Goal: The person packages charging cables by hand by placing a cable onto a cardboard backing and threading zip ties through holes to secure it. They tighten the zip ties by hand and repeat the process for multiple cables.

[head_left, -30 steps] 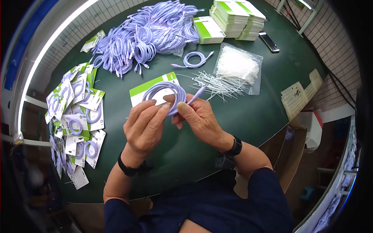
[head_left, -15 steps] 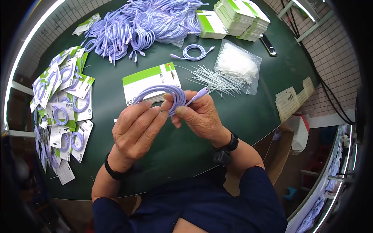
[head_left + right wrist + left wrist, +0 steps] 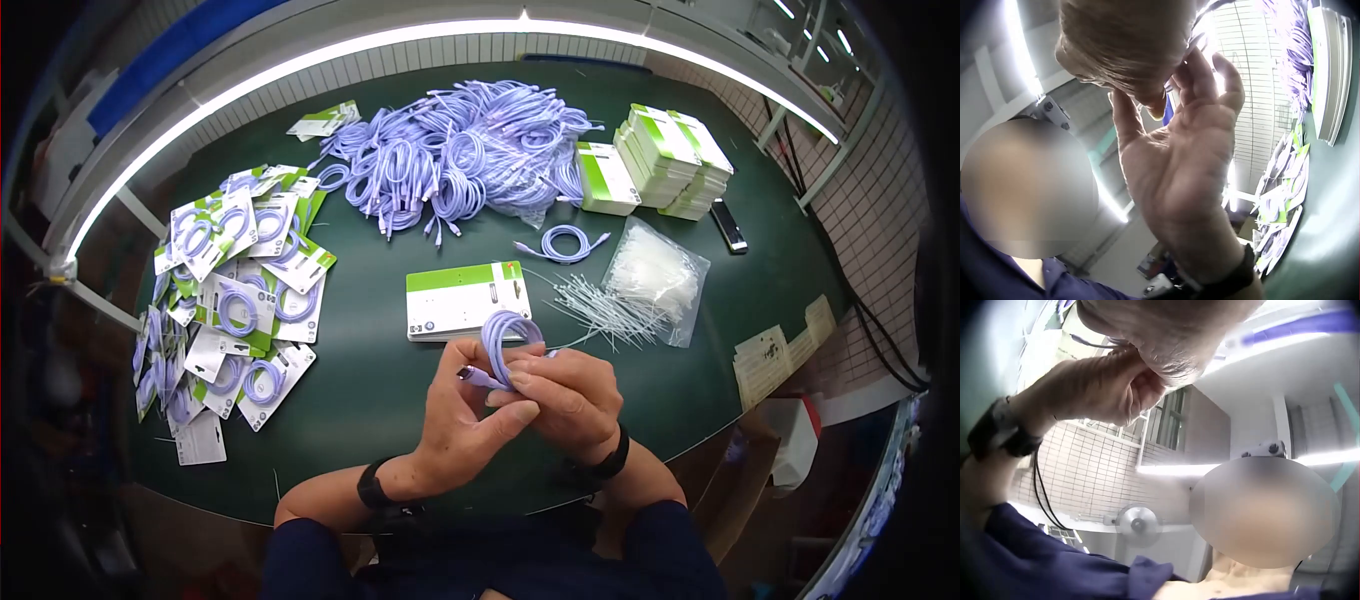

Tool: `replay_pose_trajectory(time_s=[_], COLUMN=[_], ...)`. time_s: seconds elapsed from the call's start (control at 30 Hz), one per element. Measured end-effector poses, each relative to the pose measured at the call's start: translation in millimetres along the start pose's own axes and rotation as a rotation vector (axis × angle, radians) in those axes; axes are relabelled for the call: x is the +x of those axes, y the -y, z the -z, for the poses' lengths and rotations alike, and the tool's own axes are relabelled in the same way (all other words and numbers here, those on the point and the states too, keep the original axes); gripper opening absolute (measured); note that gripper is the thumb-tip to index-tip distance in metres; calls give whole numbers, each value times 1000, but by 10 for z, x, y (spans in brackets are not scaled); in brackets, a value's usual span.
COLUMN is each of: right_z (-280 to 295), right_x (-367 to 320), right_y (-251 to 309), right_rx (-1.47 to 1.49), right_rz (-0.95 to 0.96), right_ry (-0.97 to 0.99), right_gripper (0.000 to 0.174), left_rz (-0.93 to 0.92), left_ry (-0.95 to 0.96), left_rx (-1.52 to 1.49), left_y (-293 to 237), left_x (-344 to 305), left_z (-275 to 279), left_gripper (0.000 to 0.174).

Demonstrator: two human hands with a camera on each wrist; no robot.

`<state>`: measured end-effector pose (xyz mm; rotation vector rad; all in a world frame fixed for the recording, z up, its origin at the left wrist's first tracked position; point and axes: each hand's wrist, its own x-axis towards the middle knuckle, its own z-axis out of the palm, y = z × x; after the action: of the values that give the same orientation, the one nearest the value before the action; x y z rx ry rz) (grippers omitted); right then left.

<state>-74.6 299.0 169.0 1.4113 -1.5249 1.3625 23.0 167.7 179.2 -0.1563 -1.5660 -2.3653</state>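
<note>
Coiled cable [image 3: 508, 340] pinched upright between both hands' fingers [image 3: 500, 412].

A dark green desk [image 3: 380, 440] with a rounded far edge fills the head view. A long bright strip light [image 3: 330, 58] curves along that edge, with white tiling [image 3: 360, 78] just behind it. A white-tiled wall [image 3: 880, 170] stands at the right, with black cables [image 3: 885, 345] against it. The left wrist view shows the tiled wall, a dark-framed window [image 3: 1169, 422] and a glowing ceiling light [image 3: 1166, 469].
</note>
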Motion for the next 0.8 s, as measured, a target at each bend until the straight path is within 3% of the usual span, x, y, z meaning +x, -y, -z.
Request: replay_pose_trajectory(time_s=[0.17, 0.3, 0.33, 0.4, 0.43, 0.53, 0.67, 0.8], right_z=[-37, -144, -167, -215, -241, -323, -278, -228], right_x=[-33, -118, -165, -228, -251, -311, -392, -367], right_y=[2, -17, 16, 49, 65, 99, -49, -90], right_rx=[-164, -99, -10, 164, 165, 744, 804, 662], right_rz=[31, 64, -11, -153, -170, -1034, -1114, -1190], right_ry=[46, 23, 21, 8, 12, 72, 107, 120], right_gripper=[38, 31, 29, 25, 25, 37, 56, 50], left_rz=[159, 101, 124, -67, -52, -52, -26, 58], left_ry=[-57, -2, -10, -149, -159, -215, -156, -110], left_rx=[-97, -271, -275, -419, -422, -429, -279, -196], left_y=[111, 105, 79, -7, -12, 8, 237, 355], left_x=[44, 207, 228, 319, 317, 268, 140, 100], left_z=[78, 333, 388, 466, 496, 575, 603, 618], left_gripper=[28, 29, 29, 30, 30, 34, 36, 42])
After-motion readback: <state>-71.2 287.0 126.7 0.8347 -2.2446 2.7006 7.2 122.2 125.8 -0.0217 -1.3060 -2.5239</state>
